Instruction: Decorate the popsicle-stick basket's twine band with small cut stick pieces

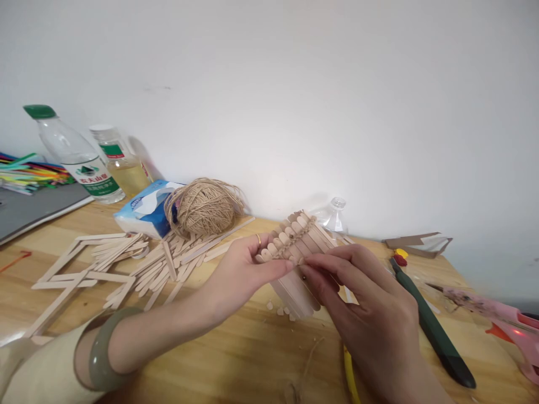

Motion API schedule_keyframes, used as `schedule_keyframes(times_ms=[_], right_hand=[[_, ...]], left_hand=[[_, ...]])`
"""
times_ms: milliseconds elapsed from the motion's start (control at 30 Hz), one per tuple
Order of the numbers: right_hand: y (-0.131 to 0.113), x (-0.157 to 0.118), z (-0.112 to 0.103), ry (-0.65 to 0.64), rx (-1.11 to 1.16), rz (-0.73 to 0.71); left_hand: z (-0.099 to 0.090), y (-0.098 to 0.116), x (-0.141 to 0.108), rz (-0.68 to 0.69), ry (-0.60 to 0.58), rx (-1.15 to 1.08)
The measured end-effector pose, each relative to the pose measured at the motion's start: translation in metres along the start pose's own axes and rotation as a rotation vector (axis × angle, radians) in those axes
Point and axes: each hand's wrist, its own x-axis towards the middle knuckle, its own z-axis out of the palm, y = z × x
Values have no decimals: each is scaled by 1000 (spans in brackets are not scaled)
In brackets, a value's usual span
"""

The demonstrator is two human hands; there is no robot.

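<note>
A small structure of wooden craft sticks point(301, 244) is held up above the table, with twine running across its rounded stick ends. My left hand point(242, 272) grips its left side, the thumb pressed on the front edge and the other fingers partly hidden behind. My right hand point(366, 303) is closed at the structure's right side, thumb and forefinger pinched near the twine at its front edge. Whether a piece of twine lies between those fingertips is too small to tell. Small pale cut-off pieces point(281, 310) lie on the table below.
Loose craft sticks point(160, 269), a twine ball point(206, 207), a tissue pack point(147, 207) and two bottles point(95, 177) point(124, 168) stand or lie left. At right are a dark green tool point(433, 325), a pink glue gun point(484, 303) and a cardboard piece point(415, 244).
</note>
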Motion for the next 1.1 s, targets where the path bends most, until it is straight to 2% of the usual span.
schedule_keyframes(times_ms=[200, 333, 867, 1100], right_hand=[[-3, 2, -3, -74, 33, 84], [-4, 3, -3, -116, 57, 116], [0, 4, 1, -112, 59, 92], [11, 0, 8, -156, 97, 98]], left_hand=[[1, -2, -2, 23, -26, -16], [3, -3, -3, -13, -32, -81], [1, -10, 1, -41, 6, -41], [-6, -13, 9, 8, -73, -35]])
